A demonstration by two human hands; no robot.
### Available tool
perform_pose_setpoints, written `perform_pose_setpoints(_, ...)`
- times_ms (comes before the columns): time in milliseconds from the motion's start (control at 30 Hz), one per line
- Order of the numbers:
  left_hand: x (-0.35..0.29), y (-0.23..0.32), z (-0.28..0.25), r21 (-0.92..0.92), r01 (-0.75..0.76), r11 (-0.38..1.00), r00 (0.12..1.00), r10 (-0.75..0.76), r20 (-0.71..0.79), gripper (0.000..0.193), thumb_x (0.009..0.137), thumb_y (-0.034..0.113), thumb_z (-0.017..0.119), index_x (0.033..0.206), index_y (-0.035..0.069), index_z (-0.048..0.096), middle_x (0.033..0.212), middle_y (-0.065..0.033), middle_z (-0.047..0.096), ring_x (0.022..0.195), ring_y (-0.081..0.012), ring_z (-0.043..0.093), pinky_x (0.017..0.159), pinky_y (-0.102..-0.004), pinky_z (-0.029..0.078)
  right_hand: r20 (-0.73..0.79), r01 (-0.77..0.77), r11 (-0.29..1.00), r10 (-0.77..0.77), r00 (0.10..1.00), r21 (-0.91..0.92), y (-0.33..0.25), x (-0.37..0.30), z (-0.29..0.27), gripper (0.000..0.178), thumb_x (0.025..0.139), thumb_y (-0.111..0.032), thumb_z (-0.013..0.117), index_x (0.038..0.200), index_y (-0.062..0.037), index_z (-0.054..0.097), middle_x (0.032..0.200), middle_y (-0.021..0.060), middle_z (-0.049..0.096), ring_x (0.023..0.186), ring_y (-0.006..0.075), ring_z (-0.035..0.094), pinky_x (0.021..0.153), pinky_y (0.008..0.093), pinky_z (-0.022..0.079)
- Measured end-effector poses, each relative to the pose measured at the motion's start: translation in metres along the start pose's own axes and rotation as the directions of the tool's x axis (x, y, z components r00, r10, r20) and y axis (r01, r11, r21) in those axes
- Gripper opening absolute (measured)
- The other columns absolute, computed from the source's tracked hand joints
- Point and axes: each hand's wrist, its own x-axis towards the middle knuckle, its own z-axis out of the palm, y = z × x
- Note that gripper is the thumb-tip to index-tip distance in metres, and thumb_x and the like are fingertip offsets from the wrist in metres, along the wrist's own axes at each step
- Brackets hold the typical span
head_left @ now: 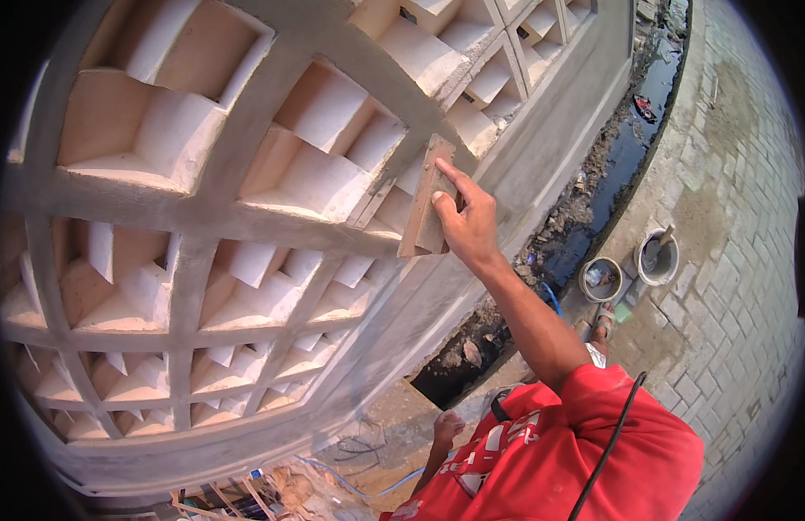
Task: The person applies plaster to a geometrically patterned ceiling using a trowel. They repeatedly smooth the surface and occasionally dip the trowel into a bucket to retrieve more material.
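Observation:
My right hand (468, 217) grips a flat, brown rectangular plastering float (426, 207), its index finger stretched along the edge. The float is at the grey cement rib (350, 236) of a lattice wall, over the edge of one of its openings; whether its face touches the cement, I cannot tell. Pale angled blocks (320, 187) sit recessed in the wall's openings. Low beside my red shirt, well away from the wall, hangs my left hand (448, 426). Its fingers are curled, and whether anything is inside them is hidden.
Below the wall runs a drainage ditch (624, 165) with dark water and rubble along it. Two buckets, one (601, 279) beside my foot and one (658, 258) holding a tool, stand on the grey paving (732, 304). A blue hose (368, 493) lies near the wall's base.

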Motion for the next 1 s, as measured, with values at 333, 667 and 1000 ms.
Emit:
perform_pose_setpoints(333, 0.006, -0.005, -0.001, 0.039, 0.008, 0.999, 0.999, -0.007, -0.033, 0.031, 0.093, 0.024, 0.053, 0.118, 0.007, 0.049, 0.102, -0.0105, 0.062, 0.071, -0.0204, 0.064, 0.062, -0.0312, 0.052, 0.24, -0.01, 0.979, 0.06, 0.969, -0.202, -0.008, -0.035, 0.019, 0.044, 0.08, -0.007, 0.055, 0.123, 0.0009, 0.056, 0.111, 0.0189, 0.064, 0.09, 0.0189, 0.061, 0.083, 0.0319, 0.048)
perform_pose_setpoints(667, 0.002, 0.001, -0.004, 0.015, -0.078, 0.997, 0.995, 0.079, -0.055, 0.032, 0.093, 0.023, 0.053, 0.121, 0.007, 0.049, 0.099, -0.0106, 0.061, 0.07, -0.0198, 0.064, 0.06, -0.0308, 0.051, 0.128, 0.002, 0.993, 0.014, 0.992, -0.121, -0.016, -0.024, 0.036, 0.046, 0.079, -0.009, 0.054, 0.124, 0.0019, 0.055, 0.092, 0.0234, 0.063, 0.074, 0.0279, 0.06, 0.075, 0.0384, 0.048)
perform_pose_setpoints(1000, 0.006, -0.019, -0.009, -0.067, 0.001, 0.998, 0.999, -0.004, -0.052, 0.028, 0.088, 0.019, 0.055, 0.113, 0.008, 0.051, 0.097, -0.0093, 0.061, 0.071, -0.0209, 0.064, 0.06, -0.0307, 0.051, 0.026, -0.053, 0.998, 0.054, 0.998, -0.035, -0.026, 0.006, 0.024, 0.045, 0.08, -0.009, 0.054, 0.123, 0.0011, 0.056, 0.089, 0.0222, 0.063, 0.08, 0.0275, 0.062, 0.075, 0.0378, 0.048)
